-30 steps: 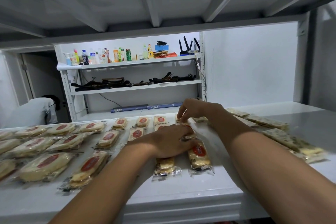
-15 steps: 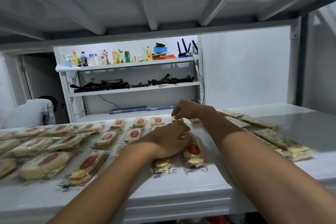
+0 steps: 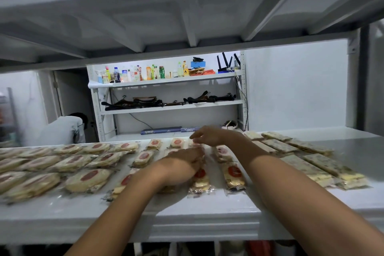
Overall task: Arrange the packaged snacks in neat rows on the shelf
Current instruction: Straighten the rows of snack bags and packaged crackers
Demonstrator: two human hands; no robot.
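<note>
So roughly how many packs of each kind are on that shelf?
Wide round red-label packs: about 12
Narrow red-label packs: about 10
Speckled packs: about 7
Total: about 29; blur, the left hand and the right hand hide some.

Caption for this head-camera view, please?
Left hand and right hand tidy red-labelled snack packets into rows on a white shelf.

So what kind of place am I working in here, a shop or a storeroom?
Probably a stockroom or small shop's back room, though I can't be sure. Packaged snacks lie in rows on a white metal shelf, and a rack behind holds bottles, hangers and a router.
</note>
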